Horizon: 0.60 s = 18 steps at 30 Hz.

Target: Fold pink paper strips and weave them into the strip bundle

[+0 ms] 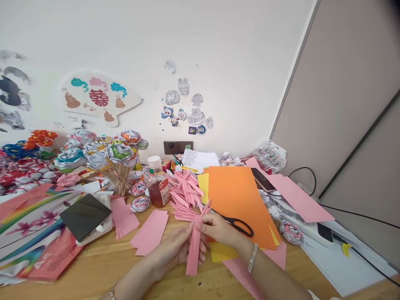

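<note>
Both of my hands hold a bundle of pink paper strips [195, 246] over the wooden table [103, 266]. My left hand [175, 249] grips the strips from the left with its fingers curled round them. My right hand [215, 228], with a bracelet at the wrist, pinches their upper part. A heap of loose pink strips [184, 193] lies just beyond. Black-handled scissors [239, 225] rest on an orange sheet [237, 200] beside my right hand.
Pink paper rectangles [150, 237], a tablet [85, 216] and a red bottle with a white cap [157, 183] lie to the left. Paper roses on sticks [118, 156] stand at the back. A phone [262, 180], pink sheets [300, 200], a power strip and cables occupy the right.
</note>
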Motion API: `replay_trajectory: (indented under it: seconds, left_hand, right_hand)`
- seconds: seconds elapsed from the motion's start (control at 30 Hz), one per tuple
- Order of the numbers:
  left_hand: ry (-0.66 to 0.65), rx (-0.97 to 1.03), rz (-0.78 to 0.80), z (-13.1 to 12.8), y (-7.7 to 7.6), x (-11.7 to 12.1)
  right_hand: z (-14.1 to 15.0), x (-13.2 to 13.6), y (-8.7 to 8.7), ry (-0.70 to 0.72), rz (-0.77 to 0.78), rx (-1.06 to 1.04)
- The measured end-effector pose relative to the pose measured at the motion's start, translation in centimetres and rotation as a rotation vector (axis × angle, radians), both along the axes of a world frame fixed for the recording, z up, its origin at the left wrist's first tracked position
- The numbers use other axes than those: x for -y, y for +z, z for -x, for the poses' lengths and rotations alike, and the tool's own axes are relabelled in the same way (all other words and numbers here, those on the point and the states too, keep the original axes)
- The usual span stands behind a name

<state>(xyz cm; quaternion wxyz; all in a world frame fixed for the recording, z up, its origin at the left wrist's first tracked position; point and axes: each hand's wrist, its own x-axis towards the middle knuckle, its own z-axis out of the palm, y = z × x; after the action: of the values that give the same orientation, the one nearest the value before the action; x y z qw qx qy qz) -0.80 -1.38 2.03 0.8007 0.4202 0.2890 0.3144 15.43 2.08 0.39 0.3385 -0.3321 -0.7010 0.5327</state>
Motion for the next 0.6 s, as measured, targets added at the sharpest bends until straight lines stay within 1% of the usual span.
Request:
replay_trajectory:
  seconds: [0.13, 0.23, 0.3, 0.37, 0.5, 0.6]
  left_hand:
    - [0.069, -0.057, -0.013, 0.1, -0.4, -0.3]
    - [0.115, -0.115, -0.03, 0.1, -0.7, -0.6]
    - [0.154, -0.168, -0.075, 0.0, -0.9, -0.9]
    - [0.216, -0.215, -0.181, -0.1, -1.1, -1.2]
    - [0.409, -0.276, -0.447, -0.1, -1.0, -1.5]
    - [0.516, -0.348, -0.538, 0.1, -0.8, -1.6]
  right_hand:
    - [0.1, -0.4, -0.7, 0.01, -0.055, 0.042]
    - [0.3, -0.7, -1.1, 0.018, -0.04, 0.022]
    - [0.5, -0.7, -1.0, 0.021, -0.022, -0.017]
    - [0.7, -0.6, -0.8, 0.023, -0.006, -0.078]
    - [1.1, -0.1, -0.4, 0.011, 0.052, -0.189]
    - [1.4, 0.2, -0.2, -0.007, 0.091, -0.25]
